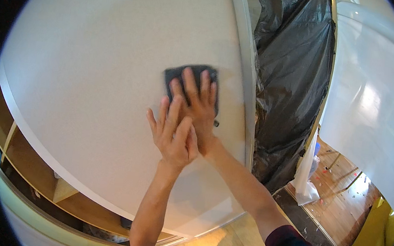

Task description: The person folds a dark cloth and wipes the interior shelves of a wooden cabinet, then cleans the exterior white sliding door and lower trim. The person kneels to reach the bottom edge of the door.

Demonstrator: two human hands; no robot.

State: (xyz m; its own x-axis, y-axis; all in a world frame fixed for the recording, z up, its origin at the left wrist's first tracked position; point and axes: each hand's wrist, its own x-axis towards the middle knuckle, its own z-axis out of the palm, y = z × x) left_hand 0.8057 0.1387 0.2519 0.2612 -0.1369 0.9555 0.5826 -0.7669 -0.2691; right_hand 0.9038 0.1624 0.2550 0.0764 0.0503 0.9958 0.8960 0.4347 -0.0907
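lying at the centre of the frame, the cloth (175, 73) was pressed against the white panel (117, 68) by the right hand (201, 116), whose fingers were spread flat over it rather than clenched. the left hand (171, 142) was held just below, released, with its fingers mostly splayed; whether the right hand was touched by it could not be told. black sheeting (293, 85) was seen at upper right, shelves (36, 164) at lower left, and a wooden floor (343, 203) at lower right.
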